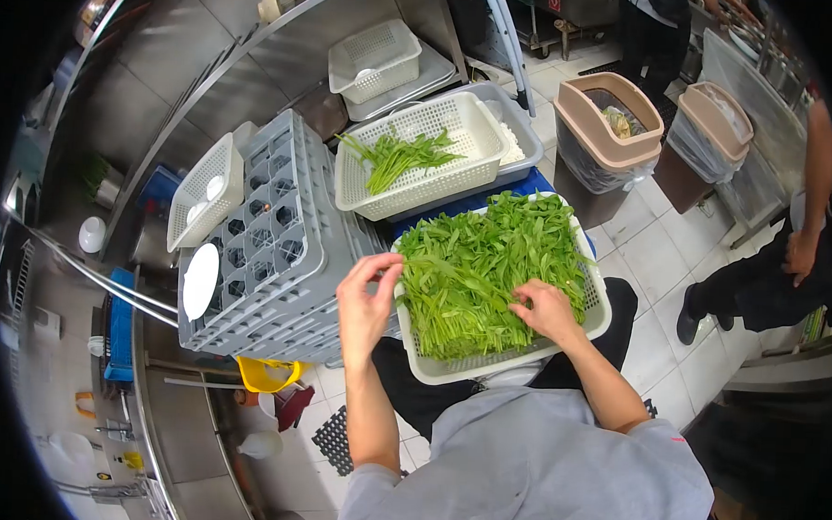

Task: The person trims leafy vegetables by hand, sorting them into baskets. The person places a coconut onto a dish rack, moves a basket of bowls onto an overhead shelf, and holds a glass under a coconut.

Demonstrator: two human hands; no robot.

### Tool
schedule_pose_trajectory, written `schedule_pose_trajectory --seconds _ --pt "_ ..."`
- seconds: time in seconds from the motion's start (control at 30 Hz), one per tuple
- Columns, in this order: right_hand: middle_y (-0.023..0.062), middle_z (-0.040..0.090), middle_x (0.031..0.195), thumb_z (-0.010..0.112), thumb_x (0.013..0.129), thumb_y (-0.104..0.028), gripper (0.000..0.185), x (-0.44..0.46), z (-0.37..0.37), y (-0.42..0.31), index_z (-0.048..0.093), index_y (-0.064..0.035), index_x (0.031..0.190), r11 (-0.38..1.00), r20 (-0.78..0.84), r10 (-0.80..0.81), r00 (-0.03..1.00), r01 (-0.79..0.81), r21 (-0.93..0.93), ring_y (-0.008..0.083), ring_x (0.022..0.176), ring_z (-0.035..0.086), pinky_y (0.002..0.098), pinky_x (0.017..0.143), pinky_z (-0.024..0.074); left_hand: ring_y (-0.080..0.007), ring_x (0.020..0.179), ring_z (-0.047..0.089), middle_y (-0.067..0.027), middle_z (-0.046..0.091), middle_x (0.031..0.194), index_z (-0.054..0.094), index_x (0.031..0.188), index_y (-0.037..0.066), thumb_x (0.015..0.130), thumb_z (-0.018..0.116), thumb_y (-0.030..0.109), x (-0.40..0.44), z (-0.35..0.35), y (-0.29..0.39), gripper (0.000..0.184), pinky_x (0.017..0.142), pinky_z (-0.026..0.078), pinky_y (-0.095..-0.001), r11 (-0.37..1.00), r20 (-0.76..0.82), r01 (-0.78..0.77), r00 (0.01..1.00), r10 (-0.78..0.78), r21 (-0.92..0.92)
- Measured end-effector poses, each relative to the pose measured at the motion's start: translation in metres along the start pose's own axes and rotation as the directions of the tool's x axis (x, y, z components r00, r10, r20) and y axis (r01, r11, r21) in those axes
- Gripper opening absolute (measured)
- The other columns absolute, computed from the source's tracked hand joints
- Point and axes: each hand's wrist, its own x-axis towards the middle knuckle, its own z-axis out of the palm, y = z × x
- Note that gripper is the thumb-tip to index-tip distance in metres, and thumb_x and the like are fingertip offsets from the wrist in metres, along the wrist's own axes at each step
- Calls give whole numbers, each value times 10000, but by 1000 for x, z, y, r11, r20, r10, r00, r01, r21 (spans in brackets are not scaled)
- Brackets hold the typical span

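A white perforated basket [467, 364] full of leafy greens [489, 263] rests across my lap. At its left edge, my left hand [371, 290] pinches the end of a long green stem. My right hand [544, 310] is over the right part of the greens, its fingers curled together at the leaves; what they hold is too small to make out. Beyond the full basket, a second white basket [474, 170] holds a small bunch of greens [399, 157] at its left side.
Grey glass racks [293, 246] with a white plate [201, 282] and a small basket [208, 193] stand at the left. Two lidded bins [609, 120] stand at the upper right. A person [792, 255] is at the right, another at the top.
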Motion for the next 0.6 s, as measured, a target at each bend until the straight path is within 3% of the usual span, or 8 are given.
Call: schedule_pose_trajectory --seconds 0.03,0.1,0.17,0.3,0.33,0.47,0.53,0.6 --pt "56 680 851 744 812 -266 213 -1 7 1 727 -98 942 997 -4 -5 1000 5 -81 288 768 659 414 675 507 -147 783 636 -81 706 918 707 992 10 870 686 37 2 -6 0 127 727 499 -274 1000 -30 -9 1000 9 -3" --pt "55 684 854 736 819 -244 182 -2 11 5 725 -93 921 997 -22 16 1000 -18 -74 297 787 664 414 675 505 -131 813 635 -60 699 916 712 1002 25 879 682 35 5 -23 -9 127 741 493 -259 1000 -87 18 996 -17 18" --pt "57 685 848 732 823 -253 188 -6 8 6 729 -96 928 998 -87 60 994 -57 37 303 793 663 418 687 507 -119 838 628 -46 689 927 706 1023 23 899 670 37 8 -38 -19 130 750 490 -249 991 -122 76 988 -89 -112" --pt "53 676 811 777 785 -181 228 -6 -18 -8 733 -71 980 991 -181 34 983 -10 131 197 632 621 333 587 490 -66 858 597 -15 674 950 691 1053 4 909 676 15 8 -50 -26 145 750 464 -205 955 -137 90 982 -133 -282" --pt "52 664 792 781 784 -122 232 -3 -24 -12 728 -50 998 988 -263 -11 965 51 146 138 567 565 283 544 460 -47 848 582 -1 667 947 688 1059 4 908 681 11 8 -49 -25 152 738 453 -191 949 -143 94 979 -142 -302" --pt "55 643 763 742 824 -69 159 13 -65 -56 718 -30 975 948 -393 -67 917 182 261 116 577 546 259 538 435 -45 832 577 0 668 942 689 1062 7 908 684 18 12 -38 -22 155 731 448 -187 924 -108 95 984 -144 -370" --pt "61 650 774 738 825 -66 144 19 -77 -75 718 -29 963 942 -401 -104 910 219 254 130 600 569 267 550 451 -54 831 577 1 670 942 689 1051 3 910 678 18 13 -32 -19 142 733 449 -194 934 -90 136 981 -175 -330" --pt "75 663 797 732 828 -68 121 27 -90 -90 720 -29 942 913 -446 -226 866 348 212 168 646 614 288 581 486 -90 856 589 -25 673 972 680 1021 -16 917 662 23 17 -23 -19 113 760 470 -230 962 -55 89 993 -107 -259"
